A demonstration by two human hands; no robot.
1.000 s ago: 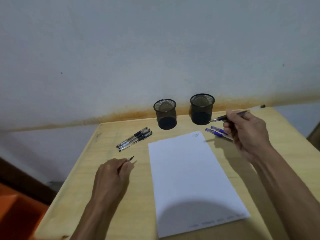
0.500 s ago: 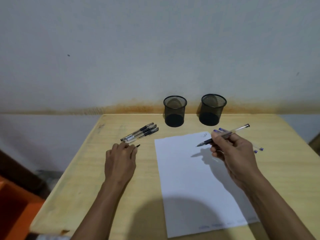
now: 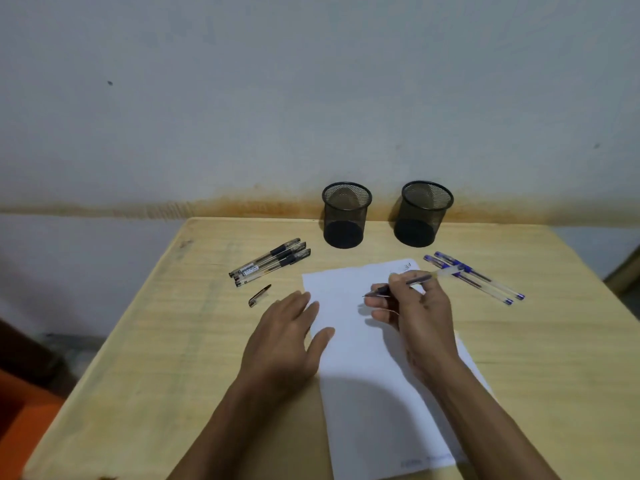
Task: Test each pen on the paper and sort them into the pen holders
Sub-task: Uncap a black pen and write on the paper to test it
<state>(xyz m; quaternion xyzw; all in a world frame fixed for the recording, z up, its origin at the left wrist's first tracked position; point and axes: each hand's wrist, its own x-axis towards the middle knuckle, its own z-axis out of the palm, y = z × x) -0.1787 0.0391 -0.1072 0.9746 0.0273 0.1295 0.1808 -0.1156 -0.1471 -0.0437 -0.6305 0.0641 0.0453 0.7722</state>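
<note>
My right hand [image 3: 417, 323] grips an uncapped pen [image 3: 412, 281] with its tip down on the white paper [image 3: 363, 393]. My left hand [image 3: 284, 344] lies flat with straight fingers on the paper's left edge. A black pen cap [image 3: 259, 295] lies on the table just beyond the left hand. Three black pens [image 3: 270, 262] lie side by side at the left. Two blue pens [image 3: 474, 277] lie right of the paper. Two black mesh pen holders, left [image 3: 346, 214] and right [image 3: 423, 213], stand at the table's far edge; no pen shows above either rim.
The light wooden table [image 3: 536, 358] stands against a grey wall with a rust-coloured stain along its base. Small scribbles mark the paper's far right corner. An orange object [image 3: 20, 420] sits low at the left, beyond the table's edge.
My left hand has let go of the cap and moved right onto the paper's edge. My right hand has brought the pen tip down onto the paper.
</note>
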